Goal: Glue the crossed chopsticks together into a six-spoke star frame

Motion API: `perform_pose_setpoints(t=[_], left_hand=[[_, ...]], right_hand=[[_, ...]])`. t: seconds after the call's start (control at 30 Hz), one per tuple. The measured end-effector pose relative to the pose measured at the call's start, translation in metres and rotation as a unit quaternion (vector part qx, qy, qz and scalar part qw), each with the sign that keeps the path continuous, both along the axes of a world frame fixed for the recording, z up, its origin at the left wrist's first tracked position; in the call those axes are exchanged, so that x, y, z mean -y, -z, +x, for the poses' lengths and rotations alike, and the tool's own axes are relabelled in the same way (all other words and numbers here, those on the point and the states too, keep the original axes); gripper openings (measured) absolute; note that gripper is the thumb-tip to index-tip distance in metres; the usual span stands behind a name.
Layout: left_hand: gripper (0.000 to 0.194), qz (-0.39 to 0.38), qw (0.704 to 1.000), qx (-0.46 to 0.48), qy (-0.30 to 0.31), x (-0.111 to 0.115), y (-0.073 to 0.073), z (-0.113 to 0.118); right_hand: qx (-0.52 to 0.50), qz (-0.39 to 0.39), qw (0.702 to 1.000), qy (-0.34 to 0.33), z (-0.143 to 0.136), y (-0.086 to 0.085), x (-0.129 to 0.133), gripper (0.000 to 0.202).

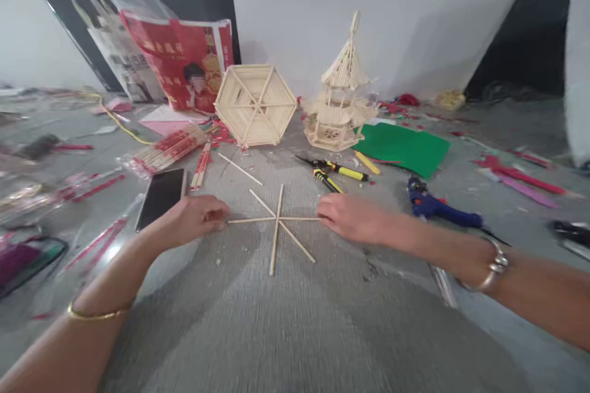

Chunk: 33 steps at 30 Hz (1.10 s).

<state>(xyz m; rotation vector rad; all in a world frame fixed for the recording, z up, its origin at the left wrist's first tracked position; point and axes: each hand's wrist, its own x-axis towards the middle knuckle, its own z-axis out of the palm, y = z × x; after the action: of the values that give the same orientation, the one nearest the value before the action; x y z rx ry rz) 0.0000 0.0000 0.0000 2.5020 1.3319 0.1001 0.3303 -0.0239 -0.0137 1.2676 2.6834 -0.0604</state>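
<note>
Sticks (273,252) lie crossed in a star on the grey floor (295,331), and I have them between my two sets of fingers, the crossing point about midway. At my left hand (203,214) the fingers are curled in toward the thumb, right at the star's left tip; I can't tell from this view whether they actually pinch it. My right hand (348,216) has its fingers bunched together, bent down over the star's right tip, and again I can't make out a firm pinch. The other arms of the star are clear of both hands, one pointing nearly straight toward me.

Beyond the left fingertips I see a loose stick (240,169), apart from the star. To the left of those fingers a dark phone (161,198) lies flat, with a packet of red-marked sticks (171,148) farther out past it. Just beyond the right fingers are black-and-yellow pliers (353,172); well off to their right is a blue glue gun (445,213), past my forearm. Farther ahead of the right fingers, a green sheet (401,146) lies flat.

Farther out, past the gap between both sets of fingers, a hexagonal stick panel (256,105) stands tilted up, and to its right a pagoda-shaped stick model (340,112) stands upright.
</note>
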Motion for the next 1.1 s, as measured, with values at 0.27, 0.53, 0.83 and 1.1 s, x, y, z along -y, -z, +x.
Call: perform_pose_setpoints(t=[0.27, 0.53, 0.83, 1.1], left_hand=[[0.028, 0.001, 1.000, -0.014, -0.007, -0.0034, 0.0027, -0.0002], [0.028, 0.001, 1.000, -0.017, -0.015, -0.0039, 0.0039, -0.0003], [0.029, 0.000, 1.000, -0.015, -0.014, -0.0045, 0.0048, -0.0018], [0.029, 0.001, 1.000, -0.010, -0.010, -0.0052, 0.0054, -0.0017]], right_hand=[[0.001, 0.010, 1.000, -0.003, 0.0001, -0.0003, -0.0025, 0.020], [0.003, 0.027, 1.000, -0.013, 0.0018, 0.0041, -0.0038, 0.019], [0.014, 0.026, 0.999, -0.016, 0.0008, 0.0058, -0.0058, 0.021], [0.007, 0.038, 0.999, -0.033, 0.0020, 0.0083, -0.0066, 0.018]])
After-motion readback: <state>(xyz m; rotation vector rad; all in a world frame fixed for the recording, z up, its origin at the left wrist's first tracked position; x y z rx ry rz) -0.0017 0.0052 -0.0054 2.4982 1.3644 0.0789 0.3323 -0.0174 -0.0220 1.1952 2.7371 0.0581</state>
